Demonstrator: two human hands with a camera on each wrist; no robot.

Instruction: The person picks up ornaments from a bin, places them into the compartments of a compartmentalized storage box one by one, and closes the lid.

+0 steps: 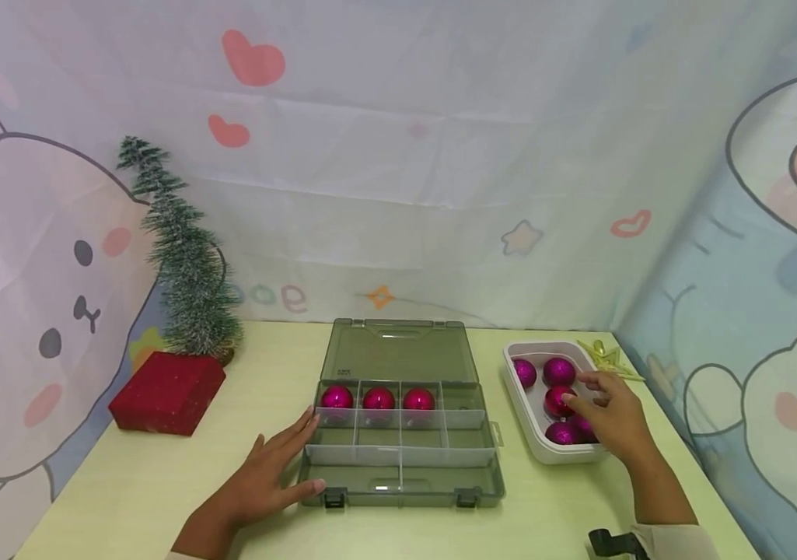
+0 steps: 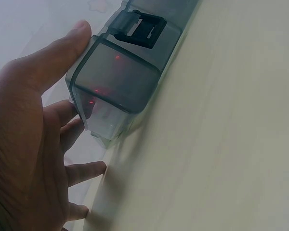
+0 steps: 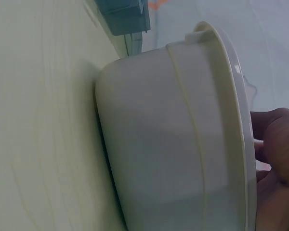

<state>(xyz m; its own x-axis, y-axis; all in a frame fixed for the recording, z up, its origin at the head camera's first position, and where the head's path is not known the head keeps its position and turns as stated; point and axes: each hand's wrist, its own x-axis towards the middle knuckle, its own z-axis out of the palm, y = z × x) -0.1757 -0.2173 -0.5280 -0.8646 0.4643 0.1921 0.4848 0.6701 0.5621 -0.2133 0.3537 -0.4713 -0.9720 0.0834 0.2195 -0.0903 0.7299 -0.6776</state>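
Note:
In the head view, my left hand (image 1: 258, 478) rests at the left side of a grey-green divided box (image 1: 408, 498), fingers mostly straight. Its thumb touches the front left corner; the left wrist view shows the hand (image 2: 26, 130) beside the box's latch (image 2: 147, 31). Three shiny pink Christmas balls (image 1: 379, 398) sit in separate compartments of the back row. My right hand (image 1: 618, 416) reaches into a white tub (image 1: 534, 435) and pinches a reddish-pink Christmas ball (image 1: 556, 401) between thumb and fingers. Several purple balls (image 1: 559, 372) lie around it. The right wrist view shows the tub wall (image 3: 154, 120), which hides the balls.
The box's lid (image 1: 398, 354) lies back, open. Behind the tub is a gold star ornament (image 1: 608, 359). A small frosted Christmas tree (image 1: 191, 264) and a red block-shaped object (image 1: 167, 393) stand at the left. A printed cloth (image 1: 398, 194) hangs behind the table.

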